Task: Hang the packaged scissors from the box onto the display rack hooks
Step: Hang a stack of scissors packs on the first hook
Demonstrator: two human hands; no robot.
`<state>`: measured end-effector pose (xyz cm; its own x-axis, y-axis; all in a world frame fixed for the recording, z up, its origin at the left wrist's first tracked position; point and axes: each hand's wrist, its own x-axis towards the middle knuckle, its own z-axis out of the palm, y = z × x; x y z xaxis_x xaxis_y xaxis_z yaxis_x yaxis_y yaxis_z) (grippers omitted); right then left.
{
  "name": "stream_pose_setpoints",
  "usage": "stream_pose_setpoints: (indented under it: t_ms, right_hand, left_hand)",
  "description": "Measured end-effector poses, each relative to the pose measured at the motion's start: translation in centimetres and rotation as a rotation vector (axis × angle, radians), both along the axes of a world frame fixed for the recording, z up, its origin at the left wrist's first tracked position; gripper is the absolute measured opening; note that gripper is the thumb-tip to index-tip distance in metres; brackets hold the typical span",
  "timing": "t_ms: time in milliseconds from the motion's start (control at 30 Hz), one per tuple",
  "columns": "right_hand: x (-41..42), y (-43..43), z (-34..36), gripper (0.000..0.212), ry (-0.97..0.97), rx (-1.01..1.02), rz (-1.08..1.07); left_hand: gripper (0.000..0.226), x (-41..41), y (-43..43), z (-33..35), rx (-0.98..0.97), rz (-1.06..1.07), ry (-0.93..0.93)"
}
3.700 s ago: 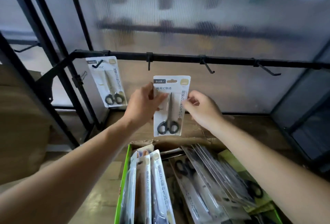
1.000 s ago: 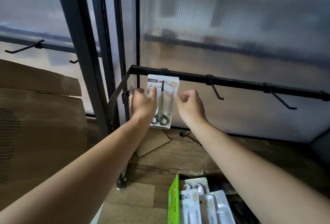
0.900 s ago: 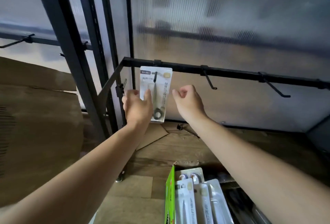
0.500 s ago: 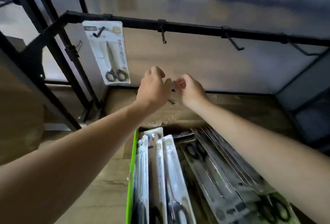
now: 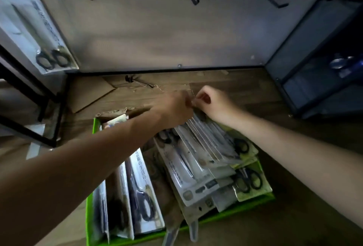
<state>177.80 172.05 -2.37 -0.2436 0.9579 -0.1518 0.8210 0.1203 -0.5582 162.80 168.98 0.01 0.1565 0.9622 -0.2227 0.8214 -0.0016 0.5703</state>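
Left hand [image 5: 172,112], right hand [image 5: 214,104] at fanned white black-handled scissors packs [image 5: 206,147].

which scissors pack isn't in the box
The hanging pack at far left, upright above the floor with its black handles at the bottom. The other packs all lie in the green box.
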Motion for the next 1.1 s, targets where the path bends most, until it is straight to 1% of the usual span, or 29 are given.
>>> stream_pose_setpoints:
  t_ms: [67, 133, 200, 300, 400, 467, 533, 567, 633, 700, 767, 833, 933, 1000, 1067, 1100]
  right_hand:
    - [0.9, -0.5, -0.2, 0.016, 0.014, -0.027, 0.017]
    - [1.7, -1.1, -0.6, 0.018, -0.02, -0.092, 0.042]
    - [2.2, -1.6, -1.0, 0.022, -0.063, -0.147, 0.061]
    - [2.6, -2.0, -1.0, 0.029, -0.108, -0.174, 0.071]
    - [3.0, -2.2, -0.5, 0.043, -0.199, -0.243, 0.061]
    - [3.3, -2.3, -0.4, 0.055, -0.245, -0.303, 0.048]
    - [3.6, -2.6, -0.3, 0.067, -0.258, -0.353, 0.046]
    - [3.7, -2.8, -0.1, 0.069, -0.255, -0.377, 0.046]
    - [3.9, -3.0, 0.1, 0.067, -0.243, -0.399, 0.037]
    - [3.8, -3.2, 0.3, 0.065, -0.264, -0.409, 0.061]
    - [3.8, -3.4, 0.3, 0.064, -0.331, -0.417, 0.118]
    - [3.8, -3.4, 0.4, 0.061, -0.358, -0.416, 0.136]
    - [4.2, -3.2, 0.6, 0.055, -0.293, -0.445, 0.077]
    - [4.4, -3.3, 0.7, 0.046, -0.236, -0.461, 0.026]
    - [4.3, -3.4, 0.9, 0.038, -0.195, -0.434, -0.006]
    - [4.2, -3.5, 1.0, 0.038, -0.184, -0.408, -0.013]
  left_hand:
    - [0.007, 0.1, -0.7, -0.7, -0.013, -0.054, 0.018]
    - [0.006, 0.2, -1.2, -1.3, -0.02, -0.094, 0.042]
    - [0.008, 0.4, -1.3, -1.6, 0.021, -0.13, 0.075]
    - [0.013, 1.1, -1.3, -1.5, 0.067, -0.193, 0.114]
    - [0.01, 1.4, -1.1, -1.8, 0.068, -0.222, 0.115]
    - [0.014, 1.4, -1.2, -2.3, 0.079, -0.238, 0.101]
    - [0.015, 1.4, -1.3, -2.6, 0.071, -0.265, 0.085]
    - [0.016, 1.5, -1.3, -2.8, 0.064, -0.281, 0.086]
    - [0.021, 1.6, -1.4, -3.1, 0.069, -0.306, 0.103]
    - [0.023, 1.8, -1.5, -3.5, 0.126, -0.358, 0.172]
    - [0.026, 2.1, -1.8, -3.8, 0.197, -0.437, 0.305]
    - [0.03, 2.5, -1.9, -4.2, 0.277, -0.497, 0.437]
    - [0.033, 2.6, -1.9, -4.4, 0.351, -0.535, 0.529]
    - [0.036, 2.4, -1.7, -4.4, 0.392, -0.556, 0.59]
    - [0.038, 2.1, -1.5, -4.5, 0.453, -0.598, 0.667]
    - [0.037, 1.9, -1.4, -4.6, 0.486, -0.605, 0.687]
